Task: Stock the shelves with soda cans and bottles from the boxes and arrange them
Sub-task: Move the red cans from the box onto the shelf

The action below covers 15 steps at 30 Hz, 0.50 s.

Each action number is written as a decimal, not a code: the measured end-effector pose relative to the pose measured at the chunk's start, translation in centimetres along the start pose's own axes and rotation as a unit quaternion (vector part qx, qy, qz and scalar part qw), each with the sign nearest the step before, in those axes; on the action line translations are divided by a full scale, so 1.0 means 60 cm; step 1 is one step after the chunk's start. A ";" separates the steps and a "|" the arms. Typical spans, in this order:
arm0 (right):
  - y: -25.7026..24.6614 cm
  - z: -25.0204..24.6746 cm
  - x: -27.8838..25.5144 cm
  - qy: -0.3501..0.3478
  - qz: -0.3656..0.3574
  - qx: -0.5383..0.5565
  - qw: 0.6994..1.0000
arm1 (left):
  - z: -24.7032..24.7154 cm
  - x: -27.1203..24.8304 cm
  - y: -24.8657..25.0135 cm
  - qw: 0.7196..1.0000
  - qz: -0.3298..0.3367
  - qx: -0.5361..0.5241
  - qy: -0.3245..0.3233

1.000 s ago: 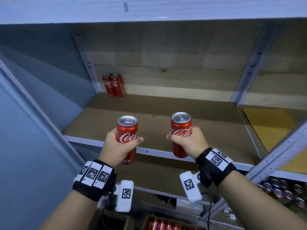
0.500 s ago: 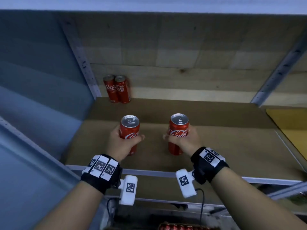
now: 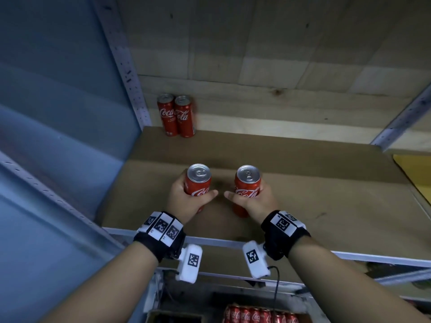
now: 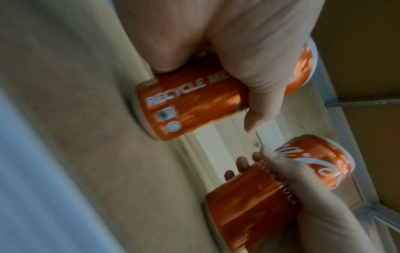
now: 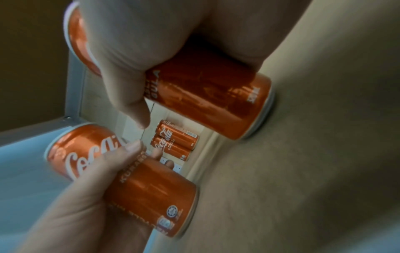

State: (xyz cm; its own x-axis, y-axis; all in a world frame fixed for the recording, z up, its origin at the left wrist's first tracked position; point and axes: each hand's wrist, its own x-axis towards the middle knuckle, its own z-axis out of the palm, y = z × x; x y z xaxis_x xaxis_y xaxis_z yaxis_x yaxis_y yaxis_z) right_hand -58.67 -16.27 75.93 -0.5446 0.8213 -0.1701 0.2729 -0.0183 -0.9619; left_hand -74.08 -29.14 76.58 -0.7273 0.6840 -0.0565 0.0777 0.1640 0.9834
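A: What is held?

B: A Coca-Cola can (image 3: 198, 185) is gripped by the left hand (image 3: 186, 201), another can (image 3: 246, 187) by the right hand (image 3: 253, 202), fingers and thumb wrapped round each.

A: What has changed?

B: A second ago both cans were held before the front rail; now they are carried in over the brown shelf board (image 3: 326, 206), seemingly touching it or just above. Placement is judged imminent.

A: And the stocked pair (image 3: 176, 115)?

B: It is seen at eleven o'clock, against the back wall. More cans (image 3: 258, 314) are left in the box at six o'clock.
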 end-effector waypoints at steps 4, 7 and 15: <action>0.017 -0.006 0.002 -0.001 0.008 -0.016 1.000 | -0.008 -0.003 -0.018 1.000 -0.002 0.008 0.010; 0.013 -0.017 0.002 -0.028 0.005 -0.053 0.998 | -0.019 -0.002 -0.023 0.999 -0.005 0.033 -0.021; 0.011 -0.056 -0.057 0.010 -0.044 -0.152 0.987 | -0.054 -0.027 -0.057 0.988 0.035 0.152 0.012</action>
State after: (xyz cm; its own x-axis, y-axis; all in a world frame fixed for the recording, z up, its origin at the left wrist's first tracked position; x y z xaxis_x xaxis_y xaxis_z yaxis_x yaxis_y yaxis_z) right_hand -53.99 -17.16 76.61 -0.5614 0.8236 -0.0806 0.4521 0.2236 -0.8635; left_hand -75.41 -33.10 73.87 -0.7293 0.6840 0.0169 0.3258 0.3255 0.8876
